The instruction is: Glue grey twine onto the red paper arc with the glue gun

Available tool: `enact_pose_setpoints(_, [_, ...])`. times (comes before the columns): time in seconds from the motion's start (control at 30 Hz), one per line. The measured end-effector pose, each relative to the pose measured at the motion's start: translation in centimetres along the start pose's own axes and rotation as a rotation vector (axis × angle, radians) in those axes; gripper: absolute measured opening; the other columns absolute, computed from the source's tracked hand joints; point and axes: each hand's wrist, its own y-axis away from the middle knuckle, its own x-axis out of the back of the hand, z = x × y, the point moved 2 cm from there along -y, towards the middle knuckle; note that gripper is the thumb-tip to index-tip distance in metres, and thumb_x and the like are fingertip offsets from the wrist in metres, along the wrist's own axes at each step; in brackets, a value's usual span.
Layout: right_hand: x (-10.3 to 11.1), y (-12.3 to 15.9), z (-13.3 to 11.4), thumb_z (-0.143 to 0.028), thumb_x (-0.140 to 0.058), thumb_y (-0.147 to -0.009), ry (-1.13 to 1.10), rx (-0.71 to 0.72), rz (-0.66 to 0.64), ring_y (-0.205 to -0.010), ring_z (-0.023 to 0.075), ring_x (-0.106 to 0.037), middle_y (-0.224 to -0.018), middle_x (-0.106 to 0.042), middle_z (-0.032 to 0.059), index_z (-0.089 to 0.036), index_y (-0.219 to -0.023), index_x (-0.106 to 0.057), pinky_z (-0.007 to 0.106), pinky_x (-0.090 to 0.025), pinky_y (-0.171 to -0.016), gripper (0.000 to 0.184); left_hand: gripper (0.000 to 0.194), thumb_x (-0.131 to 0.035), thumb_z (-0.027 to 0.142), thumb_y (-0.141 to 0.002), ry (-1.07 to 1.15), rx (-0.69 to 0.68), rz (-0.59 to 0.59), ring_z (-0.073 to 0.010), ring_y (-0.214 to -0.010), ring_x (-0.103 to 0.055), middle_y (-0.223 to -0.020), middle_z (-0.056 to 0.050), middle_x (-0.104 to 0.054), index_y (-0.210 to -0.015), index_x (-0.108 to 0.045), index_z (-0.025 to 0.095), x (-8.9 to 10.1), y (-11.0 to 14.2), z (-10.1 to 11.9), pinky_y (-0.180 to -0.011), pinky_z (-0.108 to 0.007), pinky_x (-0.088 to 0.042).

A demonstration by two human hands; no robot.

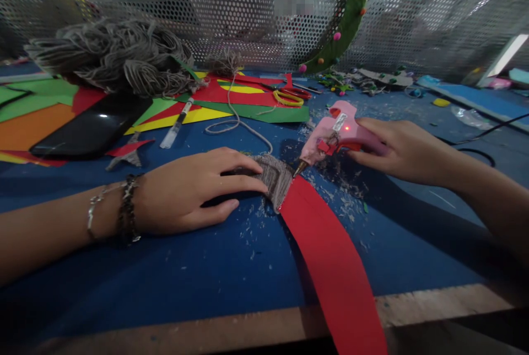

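Observation:
A curved red strip [330,245], of paper or foam, runs from the middle of the table over its front edge. Grey yarn [281,178] is wrapped round its far end, and a loose strand trails back from there. My left hand [194,192] lies over that end with spread fingers, the tips touching the wrapped yarn. In my right hand [397,148] is a pink hot glue gun [330,132], gripped by its handle, with a red light lit. Its metal nozzle is at the border between yarn and bare red strip.
Behind my left hand lie a black phone [93,126], a marker [177,123], coloured sheets [37,129] and a heap of grey yarn [119,57]. Yellow-handled scissors [288,98] rest farther back. A green crescent with pompoms [347,30] leans against the perforated metal screen [239,7]. A black cord [491,133] runs at right.

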Motion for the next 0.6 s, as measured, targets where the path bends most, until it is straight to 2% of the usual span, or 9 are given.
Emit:
enact_pose_setpoints(0.27, [-0.15, -0.31, 0.56, -0.046, -0.041, -0.07, 0.002, -0.02, 0.086, -0.053, 0.0155, -0.041, -0.061, -0.049, 0.0029, -0.024, -0.069, -0.036, 0.029, -0.029, -0.053, 0.022, 0.035, -0.04, 0.017, -0.091, 0.002, 0.008, -0.017, -0.0214, -0.119, -0.046, -0.13, -0.007, -0.05, -0.124, -0.05, 0.024, 0.02, 0.13, 0.07, -0.104, -0.036, -0.035])
enact_pose_setpoints(0.47, [0.28, -0.22, 0.48, -0.045, -0.042, -0.068, 0.015, -0.046, 0.142, -0.048, 0.014, -0.036, -0.054, -0.042, -0.0001, -0.025, -0.063, -0.031, 0.028, -0.026, -0.05, 0.023, 0.035, -0.039, 0.017, -0.091, 0.004, -0.004, -0.014, -0.0211, -0.12, -0.045, -0.13, -0.007, -0.049, -0.125, -0.049, 0.023, 0.0, 0.12, -0.03, -0.104, -0.036, -0.034])
enact_pose_setpoints(0.6, [0.23, -0.1, 0.27, -0.043, -0.043, -0.07, 0.008, -0.003, 0.128, -0.048, 0.0137, -0.037, -0.055, -0.043, -0.0002, -0.025, -0.064, -0.033, 0.028, -0.026, -0.05, 0.022, 0.035, -0.04, 0.017, -0.091, 0.001, -0.009, -0.014, -0.0213, -0.12, -0.045, -0.13, -0.007, -0.049, -0.124, -0.049, 0.023, 0.0, -0.06, -0.07, -0.104, -0.037, -0.035])
